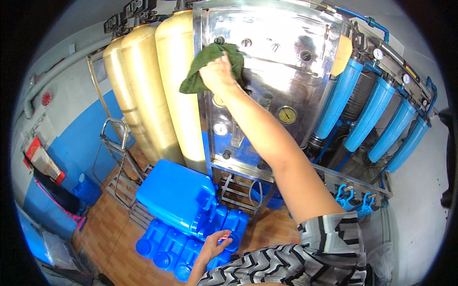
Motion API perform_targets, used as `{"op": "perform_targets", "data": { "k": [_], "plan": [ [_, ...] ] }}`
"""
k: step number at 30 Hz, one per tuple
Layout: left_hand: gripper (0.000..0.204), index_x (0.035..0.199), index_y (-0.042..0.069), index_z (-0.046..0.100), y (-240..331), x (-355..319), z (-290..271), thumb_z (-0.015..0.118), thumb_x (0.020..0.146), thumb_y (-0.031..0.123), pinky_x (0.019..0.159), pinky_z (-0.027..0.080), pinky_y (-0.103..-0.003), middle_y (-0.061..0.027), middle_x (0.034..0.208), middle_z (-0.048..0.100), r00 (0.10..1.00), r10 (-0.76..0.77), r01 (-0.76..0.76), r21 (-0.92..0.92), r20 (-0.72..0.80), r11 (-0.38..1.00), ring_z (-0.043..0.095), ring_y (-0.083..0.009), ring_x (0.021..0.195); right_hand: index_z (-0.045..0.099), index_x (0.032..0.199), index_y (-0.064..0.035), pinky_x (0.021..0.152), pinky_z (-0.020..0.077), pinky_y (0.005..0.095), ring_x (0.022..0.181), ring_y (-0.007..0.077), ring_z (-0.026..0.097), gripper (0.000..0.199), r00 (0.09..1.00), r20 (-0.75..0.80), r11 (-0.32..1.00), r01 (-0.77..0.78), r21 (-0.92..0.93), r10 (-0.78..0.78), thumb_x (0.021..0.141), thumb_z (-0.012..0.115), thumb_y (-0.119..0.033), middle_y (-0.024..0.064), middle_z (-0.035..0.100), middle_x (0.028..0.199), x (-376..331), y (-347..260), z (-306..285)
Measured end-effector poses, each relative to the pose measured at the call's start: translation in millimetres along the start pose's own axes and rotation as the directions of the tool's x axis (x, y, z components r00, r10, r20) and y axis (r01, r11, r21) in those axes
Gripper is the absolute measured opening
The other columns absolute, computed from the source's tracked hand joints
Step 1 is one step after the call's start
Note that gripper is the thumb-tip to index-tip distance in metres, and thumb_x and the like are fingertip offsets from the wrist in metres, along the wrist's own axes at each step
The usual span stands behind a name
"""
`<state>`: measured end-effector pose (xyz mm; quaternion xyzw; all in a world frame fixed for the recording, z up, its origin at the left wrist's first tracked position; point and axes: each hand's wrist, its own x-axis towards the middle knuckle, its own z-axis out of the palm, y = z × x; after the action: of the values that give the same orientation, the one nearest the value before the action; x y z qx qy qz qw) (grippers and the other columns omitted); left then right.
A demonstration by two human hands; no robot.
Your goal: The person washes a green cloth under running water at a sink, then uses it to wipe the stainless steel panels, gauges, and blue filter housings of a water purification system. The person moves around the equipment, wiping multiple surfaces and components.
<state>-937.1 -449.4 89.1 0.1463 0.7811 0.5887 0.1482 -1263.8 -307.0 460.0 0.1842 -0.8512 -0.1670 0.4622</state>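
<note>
My right arm reaches up to a shiny steel control panel (272,81). My right hand (219,74) is closed on a dark green cloth (193,78), pressed to the panel's upper left among its knobs. Part of the cloth hangs past the panel's left edge. Low in front of me, my left hand (213,248) has its fingers curled together over the blue jugs. A small reddish bit shows at its fingertips, too small to name. Round gauges (287,115) sit on the panel below the cloth; my forearm hides part of the panel.
Tall yellowish tanks (143,90) stand left of the panel, blue filter housings (372,114) hang at its right. A large blue container (174,188) lies on several smaller blue jugs (164,252) on the tiled floor. A metal hand truck (121,157) stands left.
</note>
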Motion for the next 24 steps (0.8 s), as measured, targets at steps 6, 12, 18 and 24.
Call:
{"op": "perform_targets", "data": {
  "k": [6, 12, 18, 24],
  "plan": [
    [0.037, 0.116, 0.003, 0.064, 7, 3, 0, 0.070, 0.085, 0.023, 0.086, 0.052, -0.034, -0.0139, 0.106, 0.069, 0.997, 0.074, -0.075, 0.047, 0.027, 0.996, 0.067, -0.0222, 0.098, 0.074, 0.072, -0.0138, 0.101, 0.0356, 0.0487, 0.089, 0.0316, 0.062, 0.017, 0.990, 0.011, 0.983, -0.137, -0.122, 0.139, 0.078, 0.058, -0.017, 0.0165, 0.068, 0.074, -106, 95, -60],
    [0.037, 0.116, 0.003, 0.064, 8, -2, -6, 0.072, 0.084, 0.021, 0.086, 0.052, -0.034, -0.0134, 0.108, 0.069, 0.996, 0.083, -0.084, 0.069, 0.016, 0.994, 0.067, -0.0215, 0.097, 0.071, 0.081, 0.0002, 0.099, 0.0391, 0.0467, 0.093, 0.0380, 0.059, 0.015, 0.953, -0.184, 0.971, -0.234, 0.052, 0.240, 0.079, 0.059, -0.008, 0.0218, 0.066, 0.093, -152, 136, -93],
    [0.037, 0.116, 0.004, 0.064, 1, -20, -13, 0.072, 0.084, 0.021, 0.084, 0.053, -0.033, -0.0121, 0.107, 0.069, 0.996, 0.074, -0.073, 0.032, -0.054, 0.997, 0.067, -0.0201, 0.097, 0.066, 0.093, 0.0094, 0.094, 0.0396, 0.0487, 0.101, 0.0414, 0.054, 0.025, 0.795, -0.506, 0.939, -0.325, 0.111, 0.335, 0.070, 0.061, 0.001, 0.0234, 0.062, 0.102, -125, 126, -84],
    [0.037, 0.115, 0.003, 0.064, -5, -25, -18, 0.072, 0.084, 0.021, 0.083, 0.052, -0.033, -0.0116, 0.107, 0.069, 0.995, 0.054, -0.053, 0.012, -0.082, 0.999, 0.066, -0.0193, 0.097, 0.069, 0.098, 0.0019, 0.101, 0.0377, 0.0473, 0.107, 0.0421, 0.052, 0.027, 0.767, -0.603, 0.975, -0.187, 0.118, 0.220, 0.072, 0.063, 0.000, 0.0221, 0.062, 0.106, -96, 117, -75]
  ]
}}
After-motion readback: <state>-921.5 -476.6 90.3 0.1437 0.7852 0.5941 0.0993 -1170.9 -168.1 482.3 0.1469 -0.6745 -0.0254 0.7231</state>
